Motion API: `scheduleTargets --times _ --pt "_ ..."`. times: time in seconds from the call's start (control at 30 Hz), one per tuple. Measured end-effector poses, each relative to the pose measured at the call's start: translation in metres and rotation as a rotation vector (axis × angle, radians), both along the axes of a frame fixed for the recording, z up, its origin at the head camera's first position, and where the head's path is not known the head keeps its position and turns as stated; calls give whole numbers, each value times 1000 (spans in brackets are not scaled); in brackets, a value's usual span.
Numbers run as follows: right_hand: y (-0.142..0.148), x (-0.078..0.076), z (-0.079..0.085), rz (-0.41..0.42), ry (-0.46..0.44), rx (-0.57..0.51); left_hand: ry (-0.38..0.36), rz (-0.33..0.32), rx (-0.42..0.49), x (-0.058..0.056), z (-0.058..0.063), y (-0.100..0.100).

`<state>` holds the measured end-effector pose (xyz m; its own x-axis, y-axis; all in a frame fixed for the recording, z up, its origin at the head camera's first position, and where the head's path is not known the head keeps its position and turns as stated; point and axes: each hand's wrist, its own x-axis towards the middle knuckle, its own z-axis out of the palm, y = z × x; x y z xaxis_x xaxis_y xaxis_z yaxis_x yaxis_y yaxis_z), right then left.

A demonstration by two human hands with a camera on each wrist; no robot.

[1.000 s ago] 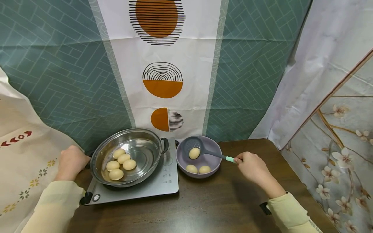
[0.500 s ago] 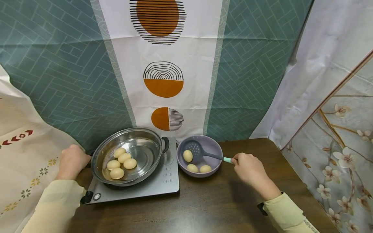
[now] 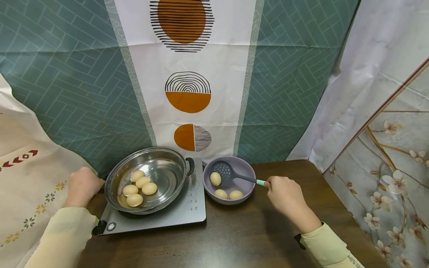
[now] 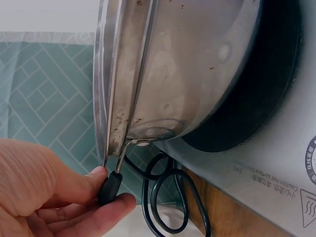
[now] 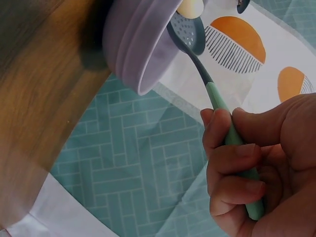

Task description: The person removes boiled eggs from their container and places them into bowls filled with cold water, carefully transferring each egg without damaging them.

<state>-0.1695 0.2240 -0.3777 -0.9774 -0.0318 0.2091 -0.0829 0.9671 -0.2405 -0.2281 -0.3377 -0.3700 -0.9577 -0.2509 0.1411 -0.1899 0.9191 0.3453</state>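
Observation:
My right hand (image 3: 288, 199) grips the mint-green handle of a grey perforated skimmer (image 3: 222, 171). Its head is inside a lilac bowl (image 3: 246, 169), tilted, with one pale egg (image 3: 215, 179) at its left edge. Two more eggs (image 3: 236, 194) lie at the bowl's front. In the right wrist view, my fingers (image 5: 232, 190) are wrapped round the green handle (image 5: 217, 98). My left hand (image 3: 82, 186) holds the steel pan (image 3: 164, 175) by its left side handle. The left wrist view shows thumb and fingers pinching that black handle (image 4: 109, 188). Several eggs (image 3: 142, 182) rest in the pan's left half.
Under the pan is a silver induction cooker (image 3: 194, 212) with a control panel on its right. A black cord (image 4: 168, 197) coils behind it. The dark wooden table (image 3: 234, 234) meets a patterned cloth backdrop (image 3: 285, 111) at its rear edge.
The skimmer head has tipped, and the egg on it has rolled left to its edge within the bowl. My right hand has shifted slightly left; the left hand and pan hold still.

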Motion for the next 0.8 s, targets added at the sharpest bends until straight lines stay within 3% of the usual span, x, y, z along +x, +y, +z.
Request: scheduleTargets --times 0.47,0.8 --pt "-2 0 0 22 144 90 -8 20 15 -1 0 0" --pt "-2 0 2 32 190 116 -21 29 22 0 1 2"
